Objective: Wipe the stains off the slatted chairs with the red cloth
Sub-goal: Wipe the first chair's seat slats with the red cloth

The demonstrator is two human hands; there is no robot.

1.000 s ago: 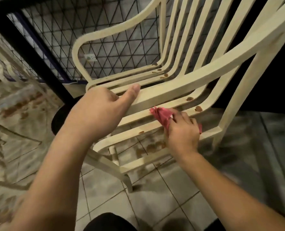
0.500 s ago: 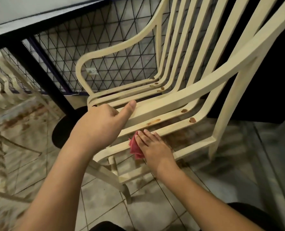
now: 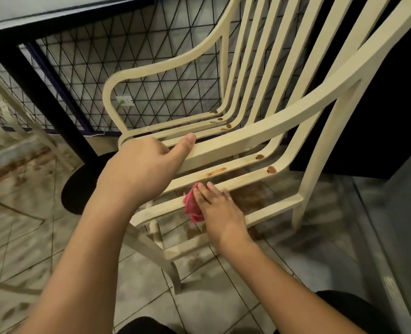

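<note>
Chair: we see the cream slatted chair filling the centre and upper right of the frame, its seat slats spotted with brown stains, most near the curve where seat meets back.
Left hand: our left hand wraps the near armrest at centre frame, fingers curled under it and thumb lying along its top, apparently to steady the chair against the rubbing.
Right hand: our right hand lies flat just below centre, fingers together and extended, pressing the red cloth down on a near seat slat.
Cloth: bunched under the palm, its crumpled edge showing to the left of the hand; we judge a wipe is under way on this slat.
Still to clean: an orange smear on the next slat up, and dark spots further right and at the far slats' bend.
Surroundings: a black wire-mesh panel behind the chair, a second slatted chair blurred at the left edge, stained floor tiles below.
Obstruction: the armrest crosses above the seat, so we reach beneath it.
</note>
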